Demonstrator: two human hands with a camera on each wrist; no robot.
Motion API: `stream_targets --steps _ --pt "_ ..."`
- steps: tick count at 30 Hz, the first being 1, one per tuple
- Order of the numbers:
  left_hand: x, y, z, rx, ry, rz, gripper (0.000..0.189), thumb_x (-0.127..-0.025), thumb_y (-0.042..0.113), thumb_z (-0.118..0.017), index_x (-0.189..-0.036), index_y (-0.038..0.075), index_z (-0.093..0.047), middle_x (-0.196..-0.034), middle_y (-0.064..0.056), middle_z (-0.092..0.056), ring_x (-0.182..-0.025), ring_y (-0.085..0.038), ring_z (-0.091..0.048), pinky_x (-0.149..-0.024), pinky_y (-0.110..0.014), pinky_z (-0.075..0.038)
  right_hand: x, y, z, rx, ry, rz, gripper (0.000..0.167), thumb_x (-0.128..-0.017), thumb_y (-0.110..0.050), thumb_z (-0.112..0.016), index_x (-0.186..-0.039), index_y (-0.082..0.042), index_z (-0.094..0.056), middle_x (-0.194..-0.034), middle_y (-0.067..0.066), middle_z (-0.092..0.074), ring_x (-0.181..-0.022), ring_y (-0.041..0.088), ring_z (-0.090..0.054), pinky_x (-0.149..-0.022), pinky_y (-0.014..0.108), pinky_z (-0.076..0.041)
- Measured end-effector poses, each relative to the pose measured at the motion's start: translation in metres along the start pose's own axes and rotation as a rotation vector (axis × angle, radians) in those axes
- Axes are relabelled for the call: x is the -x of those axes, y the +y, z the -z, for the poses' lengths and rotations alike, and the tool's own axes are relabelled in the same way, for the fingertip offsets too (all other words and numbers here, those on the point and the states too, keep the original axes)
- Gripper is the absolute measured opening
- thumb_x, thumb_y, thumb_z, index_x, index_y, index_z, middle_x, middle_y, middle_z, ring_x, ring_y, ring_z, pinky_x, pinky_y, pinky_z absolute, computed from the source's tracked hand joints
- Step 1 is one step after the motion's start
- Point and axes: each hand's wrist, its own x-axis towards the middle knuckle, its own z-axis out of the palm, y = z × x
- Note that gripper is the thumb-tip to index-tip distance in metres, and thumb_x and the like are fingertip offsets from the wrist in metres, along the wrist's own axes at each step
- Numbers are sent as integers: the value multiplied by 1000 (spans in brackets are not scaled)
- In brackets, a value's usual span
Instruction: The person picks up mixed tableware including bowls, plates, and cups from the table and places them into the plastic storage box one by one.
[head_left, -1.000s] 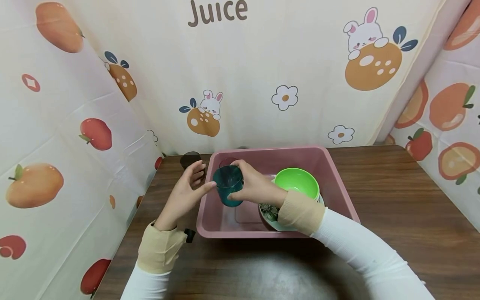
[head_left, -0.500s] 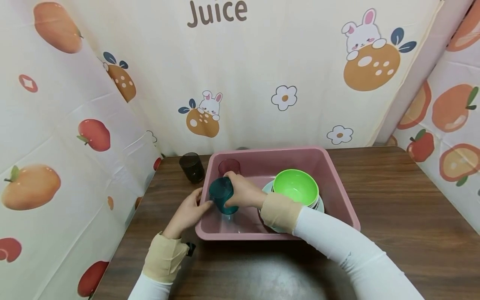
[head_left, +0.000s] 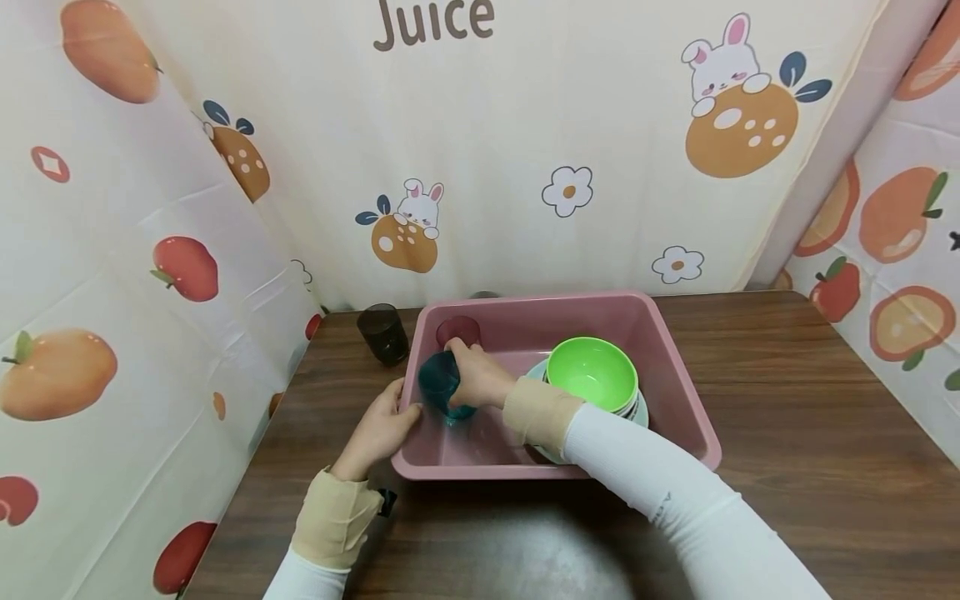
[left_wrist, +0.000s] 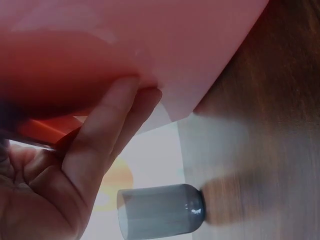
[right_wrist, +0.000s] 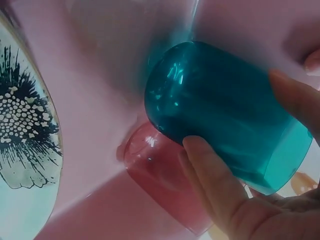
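Inside the left end of the pink basin (head_left: 555, 472), my right hand (head_left: 482, 377) holds a teal see-through cup (head_left: 437, 377) between thumb and fingers. The right wrist view shows the teal cup (right_wrist: 215, 110) lying across the frame, its base close to a pink see-through cup (right_wrist: 157, 172). That pink cup (head_left: 457, 330) stands in the basin's back left corner. My left hand (head_left: 378, 429) pinches the basin's left rim. In the left wrist view its fingers (left_wrist: 107, 127) press flat along the outer wall; the thumb is hardly visible there.
A dark grey see-through cup (head_left: 384, 335) stands on the brown wooden table (head_left: 795, 392), left of the basin. At the basin's right lie a bright green bowl (head_left: 592, 374), stacked on other dishes, and a flower-patterned plate (right_wrist: 25, 120). A printed curtain (head_left: 495, 142) hangs behind.
My right hand has lowered the teal cup into the basin, down and slightly left. The left hand has come from beside the cup down to the basin's left rim.
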Motion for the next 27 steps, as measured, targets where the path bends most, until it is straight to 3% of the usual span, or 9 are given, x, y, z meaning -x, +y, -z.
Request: stream_targets --steps 12,27 --pt "-2 4 -2 -3 -7 -6 49 -94 7 -53 -140 -7 -42 -122 -26 -61 -101 -30 -65 -88 -44 -54 -3 5 -3 -4 22 17 89 -69 -6 -85 -139 -17 -31 -123 21 -50 -96 31 -56 -80 39 -51" --pt "-2 5 -2 -17 -4 2 49 -95 8 -53 -141 -6 -42 -124 -25 -60 -105 -30 -63 -92 -46 -51 -3 4 5 -34 -20 9 87 -72 -4 -82 -141 -18 -31 -123 20 -52 -96 28 -55 -77 34 -51"
